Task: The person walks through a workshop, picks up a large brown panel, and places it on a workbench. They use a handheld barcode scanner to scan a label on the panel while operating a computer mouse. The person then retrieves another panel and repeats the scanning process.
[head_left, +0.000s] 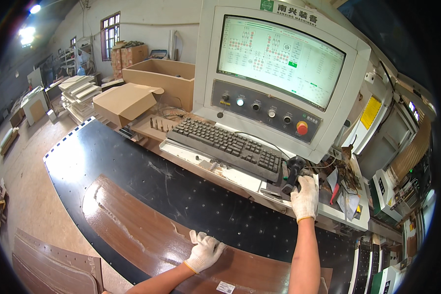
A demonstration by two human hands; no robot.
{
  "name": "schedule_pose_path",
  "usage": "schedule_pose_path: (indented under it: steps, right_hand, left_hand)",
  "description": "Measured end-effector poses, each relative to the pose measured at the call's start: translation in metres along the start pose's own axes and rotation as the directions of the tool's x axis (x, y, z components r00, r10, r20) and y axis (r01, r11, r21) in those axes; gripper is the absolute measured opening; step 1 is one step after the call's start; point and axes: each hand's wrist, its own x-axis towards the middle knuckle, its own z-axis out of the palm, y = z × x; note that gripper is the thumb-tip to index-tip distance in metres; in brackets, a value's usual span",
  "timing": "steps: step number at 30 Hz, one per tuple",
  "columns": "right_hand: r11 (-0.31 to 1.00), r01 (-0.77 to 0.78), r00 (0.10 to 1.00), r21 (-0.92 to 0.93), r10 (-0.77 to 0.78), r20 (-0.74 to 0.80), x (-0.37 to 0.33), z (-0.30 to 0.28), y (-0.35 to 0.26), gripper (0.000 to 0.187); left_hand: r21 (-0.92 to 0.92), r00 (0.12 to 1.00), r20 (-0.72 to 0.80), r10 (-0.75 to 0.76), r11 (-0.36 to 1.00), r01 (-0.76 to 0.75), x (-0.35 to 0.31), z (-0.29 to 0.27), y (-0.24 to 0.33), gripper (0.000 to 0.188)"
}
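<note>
My left hand (204, 252), in a white knit glove, rests on a long brown board (152, 232) with its fingers apart. The board lies on a black table (132, 159) dotted with small studs, and a small white label (225, 287) sticks to it. My right hand (305, 197), gloved too, is stretched forward onto the white shelf below the screen. Its fingers curl down right beside a black handheld scanner (294, 172); whatever lies under them is hidden. Left of the scanner is a dusty black keyboard (225, 146).
Above the keyboard stands a grey control cabinet with a lit screen (281, 61) and a red emergency-stop button (302, 128). Small tool bits (157, 124) stand left of the keyboard, near an open cardboard box (125, 100). Papers and cables (347, 188) clutter the shelf's right end.
</note>
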Motion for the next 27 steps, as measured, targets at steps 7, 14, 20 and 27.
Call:
schedule_pose_path:
  steps: [7,14,20,27]
  right_hand:
    - [1.0,-0.006,1.0,-0.026,0.006,0.011,-0.001,-0.003,-0.004,0.043]
    - [1.0,-0.014,1.0,-0.016,0.014,0.025,-0.001,-0.004,-0.004,0.042]
    - [1.0,-0.019,0.999,0.002,0.019,0.03,-0.001,-0.006,-0.006,0.04]
    - [0.999,-0.023,1.0,0.029,0.023,-0.01,-0.002,-0.002,-0.002,0.042]
  left_hand:
    - [0.016,0.998,-0.032,-0.056,0.998,0.056,0.0,-0.005,0.005,0.032]
    - [-0.009,0.999,-0.018,-0.034,0.999,0.033,0.0,-0.004,0.003,0.033]
    - [-0.107,0.983,0.066,-0.172,0.978,0.178,-0.003,-0.002,0.006,0.034]
    - [-0.001,0.998,0.008,-0.06,0.998,0.06,0.003,-0.011,0.007,0.025]
